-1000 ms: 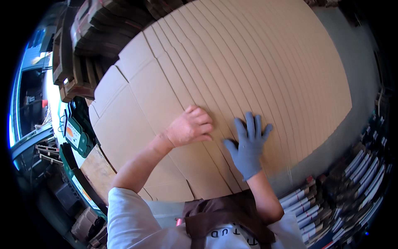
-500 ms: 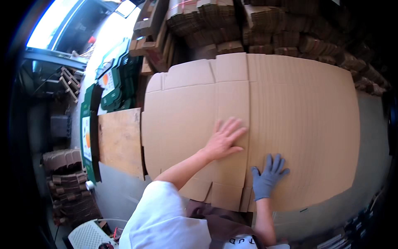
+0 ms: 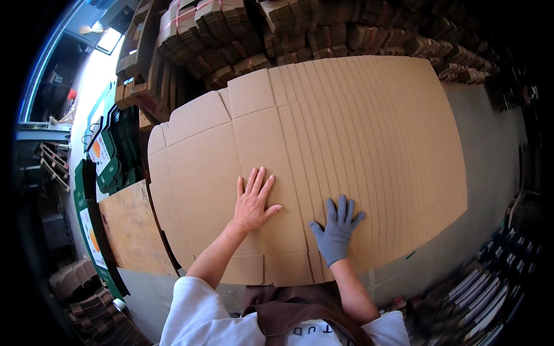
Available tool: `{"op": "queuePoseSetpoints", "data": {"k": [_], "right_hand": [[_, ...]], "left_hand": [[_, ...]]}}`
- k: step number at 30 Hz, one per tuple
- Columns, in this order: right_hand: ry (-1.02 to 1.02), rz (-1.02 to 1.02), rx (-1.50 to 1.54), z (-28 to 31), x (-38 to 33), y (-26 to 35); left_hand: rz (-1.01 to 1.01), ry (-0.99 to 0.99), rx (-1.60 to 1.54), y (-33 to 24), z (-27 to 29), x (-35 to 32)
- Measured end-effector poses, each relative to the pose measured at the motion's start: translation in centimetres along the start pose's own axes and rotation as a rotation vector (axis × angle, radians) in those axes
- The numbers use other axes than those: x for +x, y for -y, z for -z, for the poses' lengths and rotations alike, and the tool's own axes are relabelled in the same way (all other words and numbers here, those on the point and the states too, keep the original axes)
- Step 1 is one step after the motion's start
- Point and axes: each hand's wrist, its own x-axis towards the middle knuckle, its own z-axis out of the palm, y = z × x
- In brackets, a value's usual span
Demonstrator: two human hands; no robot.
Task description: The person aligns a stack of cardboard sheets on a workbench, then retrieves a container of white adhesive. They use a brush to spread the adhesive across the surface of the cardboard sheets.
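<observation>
Flat brown cardboard sheets [image 3: 199, 173] lie overlapped in front of me, with creased panels and cut flaps on the left side. Toward the right, their edges show as a row of close parallel steps, like a fanned-out stack. My bare left hand [image 3: 251, 203] rests palm down on the left creased panel, its fingers spread. My right hand [image 3: 336, 229], in a grey glove, lies with fingers apart on the stepped edges. Neither hand grips anything.
A wooden board [image 3: 137, 230] sits left of the cardboard, beside green printed cartons [image 3: 112, 153]. Bundled flat cardboard [image 3: 225, 32] is stacked at the back, next to a wooden pallet [image 3: 138, 63]. More folded cardboard [image 3: 95, 305] stands lower left. Grey floor [image 3: 485, 132] shows at right.
The view has turned, so the scene sits further left and tilted. Many stepped edges now show on the cardboard's right part. My left hand is further from the seam, over the left panel.
</observation>
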Motion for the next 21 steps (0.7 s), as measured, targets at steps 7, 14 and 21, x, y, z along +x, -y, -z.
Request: {"op": "queuePoseSetpoints", "data": {"k": [7,14,21], "right_hand": [[-0.019,0.004,0.011,-0.44,-0.10,0.00],[-0.019,0.001,0.032,-0.37,-0.20,-0.05],[-0.026,-0.001,0.031,-0.19,0.17,0.11]], "left_hand": [[-0.011,-0.001,0.006,-0.26,-0.07,-0.27],[0.000,-0.001,0.002,-0.50,-0.14,-0.36],[-0.021,-0.048,0.001,-0.22,-0.66,-0.20]]}}
